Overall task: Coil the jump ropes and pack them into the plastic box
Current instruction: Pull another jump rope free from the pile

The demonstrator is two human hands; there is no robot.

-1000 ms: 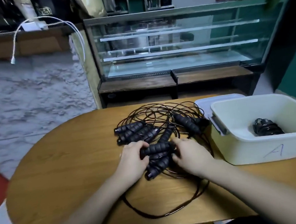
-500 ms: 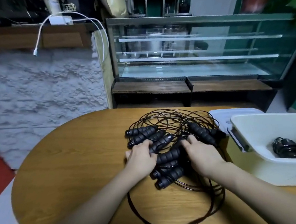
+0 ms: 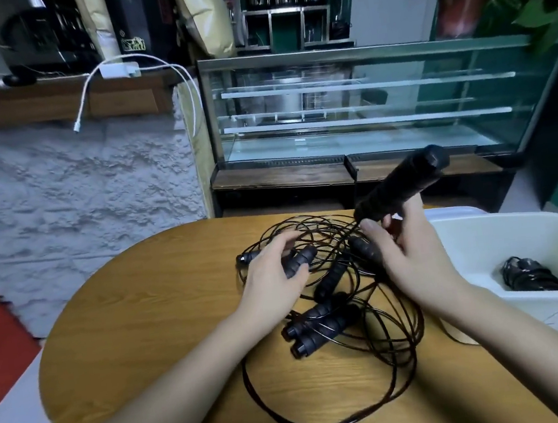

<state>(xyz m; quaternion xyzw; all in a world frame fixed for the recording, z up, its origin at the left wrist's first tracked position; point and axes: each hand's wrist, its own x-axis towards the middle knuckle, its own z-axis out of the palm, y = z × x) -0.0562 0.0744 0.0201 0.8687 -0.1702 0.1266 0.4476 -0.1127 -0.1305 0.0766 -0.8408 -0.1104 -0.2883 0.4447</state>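
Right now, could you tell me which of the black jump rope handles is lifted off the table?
The raised handle, gripped by the right hand and tilted up toward the display case. The other handles lie on the table.

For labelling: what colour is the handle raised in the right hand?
Black, seen in the head view: ribbed jump-rope handle in right hand.

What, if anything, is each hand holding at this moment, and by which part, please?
The right hand grips a jump rope handle by its lower end, raised above the pile. The left hand rests over another handle, fingers loosely curled; a firm grip cannot be told.
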